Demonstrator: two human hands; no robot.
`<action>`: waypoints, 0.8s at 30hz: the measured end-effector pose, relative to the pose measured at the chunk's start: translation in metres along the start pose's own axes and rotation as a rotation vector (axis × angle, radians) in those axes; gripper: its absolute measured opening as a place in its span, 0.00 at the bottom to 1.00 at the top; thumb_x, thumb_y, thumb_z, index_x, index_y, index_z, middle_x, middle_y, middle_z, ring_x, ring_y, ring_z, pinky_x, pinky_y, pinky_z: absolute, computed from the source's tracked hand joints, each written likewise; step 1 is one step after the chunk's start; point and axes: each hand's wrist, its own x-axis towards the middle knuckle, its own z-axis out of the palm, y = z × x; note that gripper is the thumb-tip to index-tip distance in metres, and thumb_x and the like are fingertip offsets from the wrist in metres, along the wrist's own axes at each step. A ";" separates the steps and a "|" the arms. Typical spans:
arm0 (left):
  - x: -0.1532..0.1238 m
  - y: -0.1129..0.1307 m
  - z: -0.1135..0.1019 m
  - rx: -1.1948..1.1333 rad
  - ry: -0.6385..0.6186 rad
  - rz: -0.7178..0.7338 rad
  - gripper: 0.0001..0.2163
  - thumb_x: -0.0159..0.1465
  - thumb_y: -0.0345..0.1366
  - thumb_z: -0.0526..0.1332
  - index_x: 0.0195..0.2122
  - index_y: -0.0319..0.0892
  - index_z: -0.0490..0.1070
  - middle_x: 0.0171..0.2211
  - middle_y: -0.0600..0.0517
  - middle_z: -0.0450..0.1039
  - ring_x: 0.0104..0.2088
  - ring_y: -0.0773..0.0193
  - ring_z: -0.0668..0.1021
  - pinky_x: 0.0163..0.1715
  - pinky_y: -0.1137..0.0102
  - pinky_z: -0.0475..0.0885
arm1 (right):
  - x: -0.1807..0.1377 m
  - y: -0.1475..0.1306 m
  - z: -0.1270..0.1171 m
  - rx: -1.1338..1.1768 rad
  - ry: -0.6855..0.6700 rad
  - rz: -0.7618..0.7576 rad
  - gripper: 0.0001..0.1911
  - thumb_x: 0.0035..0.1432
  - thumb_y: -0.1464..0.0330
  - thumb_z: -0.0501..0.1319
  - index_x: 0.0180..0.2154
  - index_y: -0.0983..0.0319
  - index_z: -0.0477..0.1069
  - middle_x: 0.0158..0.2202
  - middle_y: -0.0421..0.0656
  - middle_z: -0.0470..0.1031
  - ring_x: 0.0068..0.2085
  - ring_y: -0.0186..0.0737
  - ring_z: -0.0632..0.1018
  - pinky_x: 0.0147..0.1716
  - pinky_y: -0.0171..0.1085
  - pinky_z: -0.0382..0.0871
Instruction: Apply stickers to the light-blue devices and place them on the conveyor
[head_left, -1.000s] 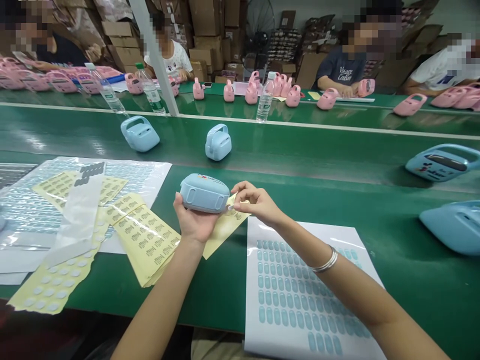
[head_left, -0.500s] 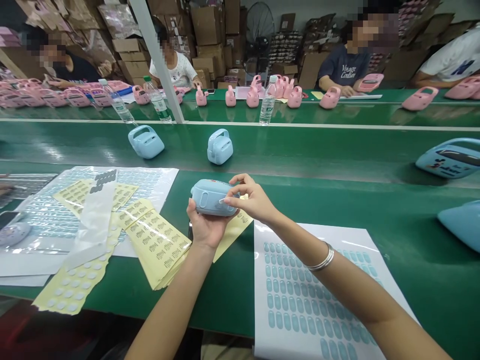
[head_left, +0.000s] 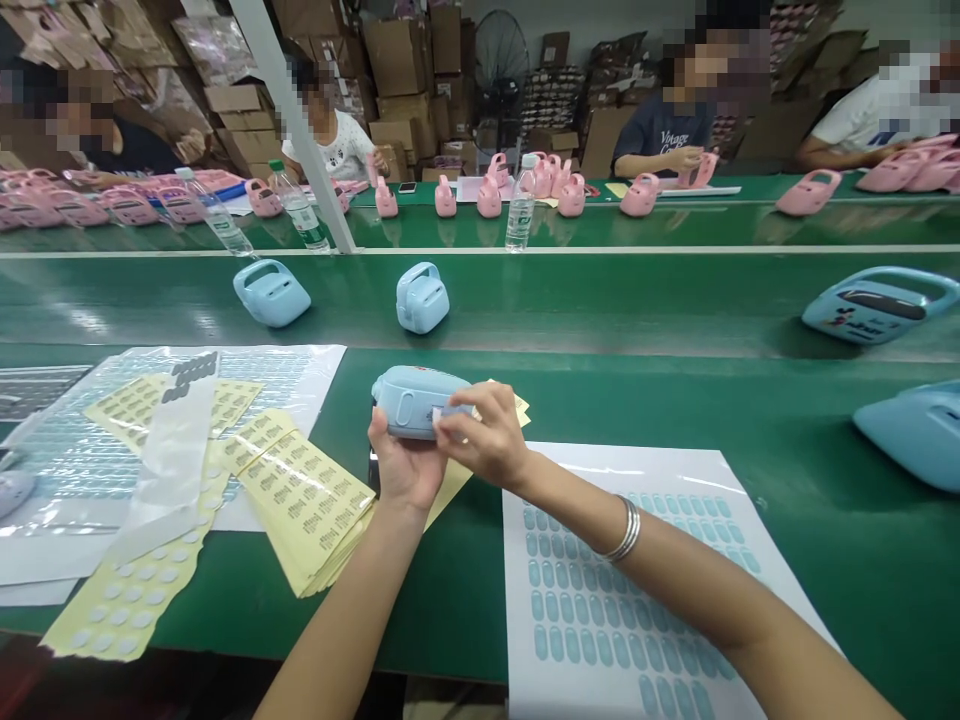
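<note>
A light-blue plastic case (head_left: 412, 385) rests tilted in my left hand (head_left: 409, 475), its smooth base turned towards me. My left fingers and thumb wrap round its lower left side. My right hand (head_left: 491, 435) is pinched at the case's right end, with a small whitish sticker (head_left: 437, 414) at the fingertips against the base. Below the hands lies a stack of yellow label sheets (head_left: 307, 500), and another yellow sheet (head_left: 450, 490) is partly hidden behind my hands. A white sheet of pale-blue oval stickers (head_left: 577, 580) lies under my right forearm.
Light-blue cases with handles (head_left: 271, 293) (head_left: 423, 298) stand on the green belt, and more (head_left: 877, 305) (head_left: 919, 435) are at right. A torn sheet of round stickers (head_left: 127, 605) lies at left. Bottles (head_left: 521, 205), pink cases (head_left: 571, 195) and several people are across the table.
My right hand has moved down and left along the case, and its fingers have curled in more. A whitish sticker now shows clearly at the fingertips. The view has shifted slightly.
</note>
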 end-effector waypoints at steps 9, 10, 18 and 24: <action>0.002 0.011 0.001 0.015 -0.025 0.006 0.21 0.55 0.53 0.54 0.43 0.45 0.70 0.40 0.47 0.73 0.43 0.53 0.74 0.45 0.53 0.68 | 0.009 0.022 -0.021 0.397 -0.199 0.386 0.04 0.54 0.70 0.57 0.28 0.61 0.64 0.34 0.43 0.64 0.37 0.37 0.68 0.37 0.38 0.65; 0.002 0.014 0.002 0.016 -0.027 0.016 0.22 0.56 0.54 0.53 0.44 0.46 0.69 0.42 0.47 0.73 0.46 0.51 0.73 0.46 0.50 0.66 | 0.013 0.032 -0.018 0.400 -0.335 0.480 0.04 0.55 0.70 0.56 0.28 0.61 0.64 0.35 0.43 0.63 0.38 0.37 0.68 0.37 0.38 0.65; 0.009 0.023 -0.002 0.004 0.039 0.065 0.24 0.53 0.57 0.52 0.43 0.47 0.69 0.49 0.46 0.68 0.55 0.42 0.64 0.50 0.41 0.58 | 0.018 0.077 0.023 0.432 -1.119 0.553 0.05 0.46 0.75 0.63 0.22 0.64 0.69 0.30 0.41 0.66 0.30 0.33 0.70 0.31 0.32 0.65; 0.010 0.022 -0.002 0.014 0.072 0.021 0.23 0.53 0.56 0.52 0.43 0.47 0.70 0.49 0.45 0.68 0.55 0.41 0.64 0.49 0.39 0.56 | 0.014 0.079 0.028 0.424 -1.238 0.533 0.07 0.48 0.76 0.60 0.20 0.65 0.68 0.31 0.43 0.66 0.28 0.33 0.68 0.28 0.32 0.63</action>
